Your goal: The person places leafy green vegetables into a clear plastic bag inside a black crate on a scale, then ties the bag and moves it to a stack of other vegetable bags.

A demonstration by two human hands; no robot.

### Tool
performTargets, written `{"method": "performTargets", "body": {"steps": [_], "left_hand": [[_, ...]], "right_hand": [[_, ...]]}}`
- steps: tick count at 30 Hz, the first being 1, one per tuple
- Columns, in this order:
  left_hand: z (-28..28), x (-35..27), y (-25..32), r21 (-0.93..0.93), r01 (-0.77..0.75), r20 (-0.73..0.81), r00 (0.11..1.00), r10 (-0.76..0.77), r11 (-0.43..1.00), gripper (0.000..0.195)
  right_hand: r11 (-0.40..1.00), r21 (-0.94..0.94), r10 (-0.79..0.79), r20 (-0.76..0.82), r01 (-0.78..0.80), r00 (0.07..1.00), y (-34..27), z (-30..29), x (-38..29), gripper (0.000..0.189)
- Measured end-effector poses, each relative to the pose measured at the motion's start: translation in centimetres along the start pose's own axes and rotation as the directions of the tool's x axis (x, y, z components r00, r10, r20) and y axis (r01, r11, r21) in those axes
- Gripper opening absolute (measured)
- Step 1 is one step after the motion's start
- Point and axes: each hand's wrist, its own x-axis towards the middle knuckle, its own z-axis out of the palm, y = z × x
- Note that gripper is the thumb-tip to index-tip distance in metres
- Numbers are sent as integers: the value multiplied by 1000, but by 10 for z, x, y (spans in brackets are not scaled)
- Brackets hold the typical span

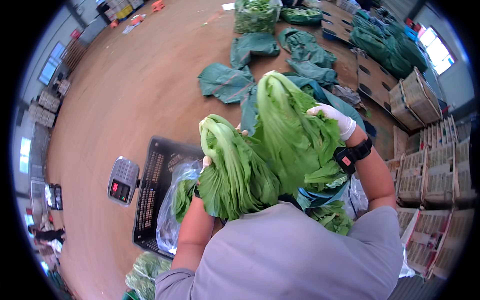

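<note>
A leafy green mustard-type plant (234, 172) is held up before my chest, stem base upward and leaves hanging. My left hand (206, 162) grips it; only some fingertips show around the stalks, the rest is behind leaves. In a white glove, my right hand (335, 117) holds a second, larger leafy green (287, 127) by the side of its leaves, its pale cut base pointing away from me. The leaves of both overlap in the middle. Left of my left arm, a clear plastic bag (167, 221) with greens inside lies in a black plastic crate (150, 195).
A digital scale display (123, 182) stands beside the crate. Bagged greens (146, 272) sit at lower left. Green woven sacks (228, 82) cover the floor ahead, before a filled clear bag (257, 17). Stacked plastic crates (416, 176) line the right side. Loose greens (332, 217) lie by my right elbow.
</note>
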Motion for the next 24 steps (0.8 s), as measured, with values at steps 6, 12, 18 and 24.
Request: {"method": "performTargets", "body": {"steps": [6,12,18,24], "left_hand": [[-102,105,-50,234,174,-268,957,-109,956,62],[-92,206,-136,848,68,-198,961,195,525,97],[29,200,-165,628,-10,50,998,-28,778,114],[28,187,-104,542,224,69,949,-308,810,82]], "right_hand": [[977,211,45,-348,32,936,16,-78,-60,20],[990,-75,-140,-578,118,804,49,-89,-91,31],[703,-704,-480,-578,-106,660,46,-31,-78,40],[982,-39,-182,-444,184,877,52,-89,-81,33]]}}
